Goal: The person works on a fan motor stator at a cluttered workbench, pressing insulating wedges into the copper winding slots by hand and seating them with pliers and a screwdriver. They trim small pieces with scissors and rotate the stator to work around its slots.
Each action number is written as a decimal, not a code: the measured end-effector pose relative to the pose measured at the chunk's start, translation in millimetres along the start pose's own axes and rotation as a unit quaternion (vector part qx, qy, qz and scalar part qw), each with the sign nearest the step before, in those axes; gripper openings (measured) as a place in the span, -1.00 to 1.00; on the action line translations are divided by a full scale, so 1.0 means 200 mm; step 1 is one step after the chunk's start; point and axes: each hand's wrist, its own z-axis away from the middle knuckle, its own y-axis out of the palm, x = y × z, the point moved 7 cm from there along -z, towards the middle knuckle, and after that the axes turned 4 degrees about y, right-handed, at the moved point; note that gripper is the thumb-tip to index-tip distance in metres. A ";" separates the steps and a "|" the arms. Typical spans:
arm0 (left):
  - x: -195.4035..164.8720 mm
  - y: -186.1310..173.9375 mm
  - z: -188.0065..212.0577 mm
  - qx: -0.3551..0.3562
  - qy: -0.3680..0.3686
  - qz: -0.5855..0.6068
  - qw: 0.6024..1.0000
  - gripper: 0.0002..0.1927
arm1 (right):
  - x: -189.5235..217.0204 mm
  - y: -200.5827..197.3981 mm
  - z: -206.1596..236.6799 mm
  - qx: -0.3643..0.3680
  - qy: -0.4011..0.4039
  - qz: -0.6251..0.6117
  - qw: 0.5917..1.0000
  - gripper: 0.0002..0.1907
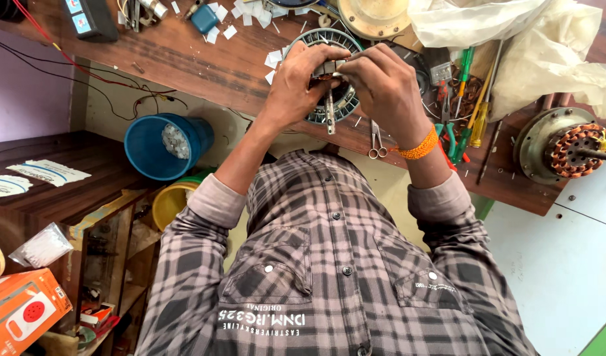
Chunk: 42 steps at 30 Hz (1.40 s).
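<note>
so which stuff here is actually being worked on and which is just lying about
In hand:
- left hand and right hand gripping a small metal part
- round stator ring under them

Lying about:
- scissors
- screwdrivers
- copper-wound motor
- blue bucket
- plastic sheet
- paper scraps

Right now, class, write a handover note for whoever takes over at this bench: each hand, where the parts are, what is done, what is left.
Left hand: grips the small metal part from the left.
Right hand: pinches the same part from the right.
Where: the part is held over the round ring on the wooden bench.
Done: part held in both hands.
Left: not set down; screwdrivers lie untouched.
</note>
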 end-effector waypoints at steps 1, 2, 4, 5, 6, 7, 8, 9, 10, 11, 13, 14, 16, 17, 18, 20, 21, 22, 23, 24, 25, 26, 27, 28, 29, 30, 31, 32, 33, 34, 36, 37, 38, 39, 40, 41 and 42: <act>0.00 0.00 0.00 0.008 0.001 0.003 1.000 -0.51 | 0.00 0.00 0.01 -0.011 0.005 -0.001 1.000 -0.82; 0.00 -0.01 0.00 0.016 0.003 0.006 1.000 -0.49 | 0.00 0.00 0.01 -0.021 0.009 -0.002 1.000 -0.82; -0.01 -0.03 0.00 0.024 0.014 0.047 0.999 -0.43 | 0.01 0.02 0.03 -0.038 0.016 0.016 0.999 -0.83; -0.01 -0.05 0.00 0.025 0.023 0.086 0.996 -0.39 | 0.01 0.02 0.05 -0.045 0.021 0.025 0.998 -0.84; -0.01 -0.07 0.01 0.028 0.033 0.126 0.991 -0.34 | 0.02 0.03 0.06 -0.056 0.020 0.021 0.998 -0.83; 0.02 -0.07 0.01 0.045 0.003 0.160 0.986 -0.37 | 0.03 0.03 0.08 -0.067 0.021 0.018 0.997 -0.82; 0.05 -0.07 0.02 0.062 -0.029 0.192 0.979 -0.40 | 0.03 0.03 0.09 -0.078 0.021 0.013 0.997 -0.82; 0.08 -0.06 0.02 0.079 -0.061 0.223 0.970 -0.43 | 0.03 0.04 0.09 -0.084 0.023 0.009 0.996 -0.81; 0.10 -0.06 0.03 0.097 -0.076 0.171 0.978 -0.47 | 0.02 0.04 0.10 -0.090 0.025 0.004 0.996 -0.81; 0.12 -0.05 0.03 0.115 -0.091 0.119 0.982 -0.52 | 0.02 0.05 0.11 -0.095 0.028 -0.002 0.995 -0.80; 0.13 -0.04 0.04 0.132 -0.104 0.067 0.984 -0.55 | 0.01 0.05 0.12 -0.099 0.031 -0.007 0.995 -0.79; 0.12 -0.03 0.05 0.130 -0.103 0.068 0.984 -0.54 | 0.01 0.05 0.13 -0.101 0.033 -0.009 0.994 -0.79; 0.10 -0.03 0.06 0.133 -0.093 0.065 0.985 -0.51 | 0.01 0.05 0.14 -0.101 0.036 -0.011 0.994 -0.78; 0.08 -0.03 0.06 0.136 -0.086 0.061 0.985 -0.50 | 0.01 0.04 0.15 -0.100 0.037 -0.012 0.994 -0.78; 0.07 -0.03 0.06 0.139 -0.081 0.058 0.985 -0.49 | 0.01 0.04 0.15 -0.100 0.035 -0.011 0.994 -0.77; 0.09 -0.02 0.07 0.182 -0.128 0.083 0.971 -0.45 | 0.01 0.04 0.16 -0.096 0.037 -0.011 0.995 -0.76; 0.10 -0.01 0.07 0.203 -0.149 0.095 0.963 -0.43 | 0.01 0.05 0.16 -0.090 0.031 -0.018 0.995 -0.76; 0.08 -0.01 0.06 0.195 -0.138 0.092 0.967 -0.43 | 0.01 0.05 0.16 -0.086 0.025 -0.024 0.996 -0.76; 0.07 -0.02 0.06 0.187 -0.125 0.089 0.970 -0.44 | 0.01 0.05 0.16 -0.083 0.019 -0.028 0.996 -0.76; 0.05 -0.02 0.05 0.180 -0.112 0.087 0.973 -0.44 | 0.01 0.05 0.16 -0.080 0.020 -0.027 0.996 -0.77; 0.05 -0.03 0.05 0.169 -0.108 0.080 0.976 -0.45 | 0.00 0.05 0.15 -0.078 0.023 -0.024 0.996 -0.77; 0.04 -0.03 0.05 0.157 -0.105 0.074 0.979 -0.45 | 0.00 0.05 0.15 -0.073 0.026 -0.021 0.997 -0.77; 0.04 -0.03 0.04 0.144 -0.102 0.067 0.982 -0.46 | 0.00 0.05 0.14 -0.072 0.030 -0.022 0.997 -0.77; 0.05 -0.03 0.04 0.140 -0.109 0.068 0.982 -0.46 | 0.00 0.05 0.13 -0.070 0.031 -0.022 0.997 -0.76; 0.06 -0.03 0.03 0.134 -0.115 0.068 0.982 -0.47 | 0.00 0.05 0.11 -0.069 0.030 -0.023 0.997 -0.76; 0.07 -0.04 0.03 0.127 -0.122 0.067 0.982 -0.47 | 0.00 0.05 0.10 -0.065 0.036 -0.017 0.997 -0.75; 0.07 -0.04 0.01 0.122 -0.110 0.064 0.984 -0.48 | -0.01 0.05 0.08 -0.061 0.041 -0.012 0.997 -0.75; 0.07 -0.05 -0.01 0.116 -0.098 0.061 0.987 -0.49 | -0.01 0.05 0.07 -0.056 0.046 -0.008 0.997 -0.74; 0.06 -0.06 -0.02 0.108 -0.086 0.057 0.989 -0.50 | -0.01 0.05 0.06 -0.055 0.050 -0.007 0.997 -0.75; 0.07 -0.06 -0.03 0.117 -0.093 0.051 0.987 -0.50 | -0.01 0.05 0.04 -0.055 0.053 -0.005 0.997 -0.76; 0.09 -0.06 -0.04 0.135 -0.109 0.040 0.984 -0.49 | 0.00 0.05 0.02 -0.049 0.059 0.007 0.997 -0.76; 0.08 -0.07 -0.06 0.133 -0.094 0.038 0.986 -0.50 | 0.01 0.05 0.01 -0.043 0.063 0.017 0.997 -0.76; 0.07 -0.08 -0.07 0.131 -0.080 0.036 0.987 -0.50 | 0.02 0.06 0.00 -0.037 0.068 0.027 0.997 -0.76; 0.07 -0.08 -0.07 0.130 -0.065 0.035 0.989 -0.50 | 0.03 0.07 -0.01 -0.032 0.067 0.041 0.996 -0.76; 0.07 -0.08 -0.07 0.131 -0.062 0.037 0.989 -0.50 | 0.05 0.07 -0.01 -0.028 0.066 0.055 0.996 -0.76; 0.06 -0.09 -0.07 0.132 -0.058 0.038 0.989 -0.50 | 0.07 0.07 -0.02 -0.024 0.066 0.070 0.995 -0.76; 0.06 -0.09 -0.07 0.132 -0.054 0.040 0.989 -0.51 | 0.08 0.07 -0.02 -0.018 0.065 0.080 0.995 -0.75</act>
